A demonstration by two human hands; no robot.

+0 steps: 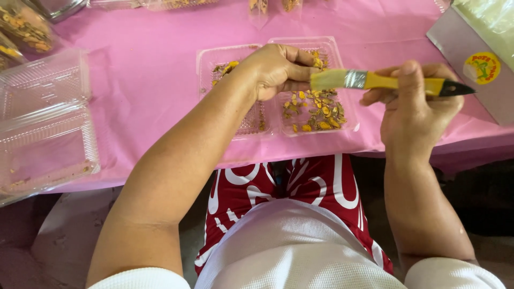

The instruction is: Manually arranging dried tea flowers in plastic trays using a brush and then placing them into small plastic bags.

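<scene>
Brush held level above an open clear tray

The right hand (415, 101) is gripping a yellow-handled brush (375, 81), its long axis lying left-right, bristles pointing at the left hand (278, 69), whose curled fingers are pinching them; beyond, the clamshell tray (348, 120) of yellow pieces (318, 109) is sitting on the pink tabletop (144, 69).

The brush (375, 80) has pale soft bristles, a shiny metal band and a glossy yellow handle with a dark tip. The open tray (276, 88) near the table's front edge is thin clear plastic, ribbed and glinting, holding dry, rough yellow-brown bits (316, 109). More clear glossy plastic boxes (45, 123) sit at the left edge. The tablecloth (150, 80) is smooth pink sheet with a faint sheen and soft creases. A matt grey card (476, 64) at the right edge carries a glossy round sticker. The shirt looks like knit white cloth.
</scene>
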